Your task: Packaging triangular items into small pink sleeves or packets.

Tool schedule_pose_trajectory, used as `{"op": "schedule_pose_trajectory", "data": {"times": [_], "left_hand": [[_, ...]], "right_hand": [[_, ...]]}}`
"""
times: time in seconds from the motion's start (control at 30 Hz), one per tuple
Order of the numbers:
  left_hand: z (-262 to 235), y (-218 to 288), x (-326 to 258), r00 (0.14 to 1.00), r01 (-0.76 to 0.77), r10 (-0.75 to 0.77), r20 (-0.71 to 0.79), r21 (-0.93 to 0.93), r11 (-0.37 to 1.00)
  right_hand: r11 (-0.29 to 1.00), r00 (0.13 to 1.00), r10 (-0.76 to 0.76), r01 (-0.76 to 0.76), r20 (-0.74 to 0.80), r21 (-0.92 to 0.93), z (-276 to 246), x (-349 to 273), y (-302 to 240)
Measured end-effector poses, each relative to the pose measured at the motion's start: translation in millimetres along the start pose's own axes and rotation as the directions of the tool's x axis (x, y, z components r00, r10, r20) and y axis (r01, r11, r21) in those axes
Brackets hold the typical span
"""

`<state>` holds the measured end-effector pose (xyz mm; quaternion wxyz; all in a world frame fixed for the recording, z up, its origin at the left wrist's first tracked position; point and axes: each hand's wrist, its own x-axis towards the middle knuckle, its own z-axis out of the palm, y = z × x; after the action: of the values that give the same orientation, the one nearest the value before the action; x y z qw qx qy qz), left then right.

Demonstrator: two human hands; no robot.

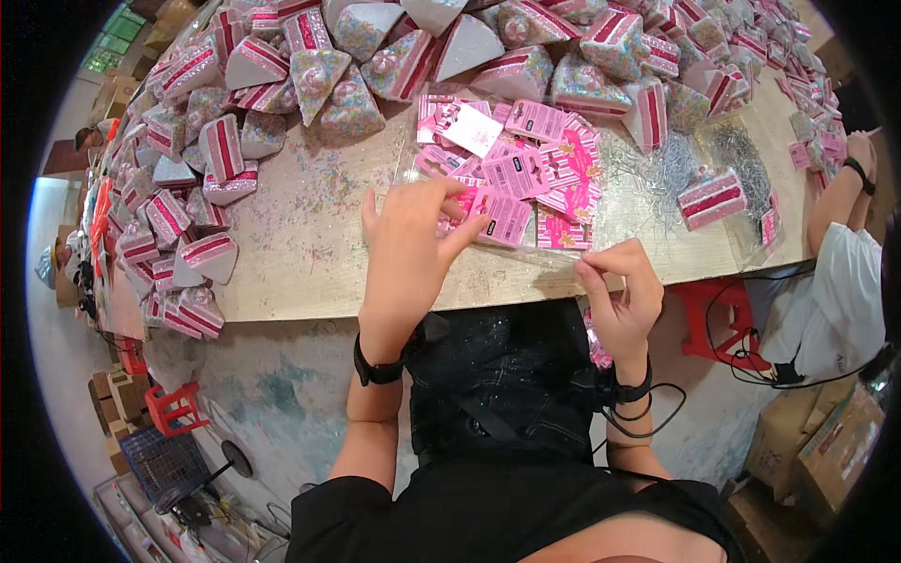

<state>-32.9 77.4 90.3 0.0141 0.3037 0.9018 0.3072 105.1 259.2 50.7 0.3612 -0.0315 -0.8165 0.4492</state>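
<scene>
My left hand (413, 239) lies over a pile of pink printed card tags (519, 175), its thumb and bent fingers apart and touching the nearest cards. The cards rest on a clear plastic bag (554, 255). At the bag's near right corner, my right hand (626, 296) pinches the plastic edge between thumb and forefinger. A small pink patterned piece (598, 345) shows beside my right wrist, mostly hidden. A white card (472, 129) lies on top of the pink ones.
Many pink and white toy cake slices (526, 70) with sprinkles are heaped along the far and left sides. Thin silvery fasteners (652, 178) and one cake slice (711, 199) lie at right. A co-worker's arm (835, 197) is at the right edge. Red stools (718, 319) stand below.
</scene>
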Motion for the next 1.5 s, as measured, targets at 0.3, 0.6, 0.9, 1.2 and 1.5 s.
{"op": "schedule_pose_trajectory", "data": {"times": [0.3,0.6,0.9,1.2,1.5], "left_hand": [[-6,14,-8,0.811,-0.436,0.468,-0.352,0.171,0.883],[9,11,-29,0.666,-0.624,0.59,-0.456,0.091,0.776],[6,12,-30,0.687,-0.628,0.591,-0.423,0.064,0.776],[12,15,-30,0.612,-0.789,0.766,-0.198,-0.085,0.608],[-5,20,-46,0.752,-0.647,0.643,-0.143,-0.347,0.68]], "right_hand": [[0.929,0.979,0.201,-0.178,-0.038,0.326,1,-3,-2],[0.778,0.951,0.291,-0.174,-0.102,0.603,10,0,-13],[0.676,0.948,0.314,-0.186,-0.05,0.713,11,-7,-8],[0.462,0.993,0.084,-0.112,0.083,0.88,19,-6,-16],[0.718,0.929,0.042,-0.283,0.367,0.636,3,-5,-28]]}}
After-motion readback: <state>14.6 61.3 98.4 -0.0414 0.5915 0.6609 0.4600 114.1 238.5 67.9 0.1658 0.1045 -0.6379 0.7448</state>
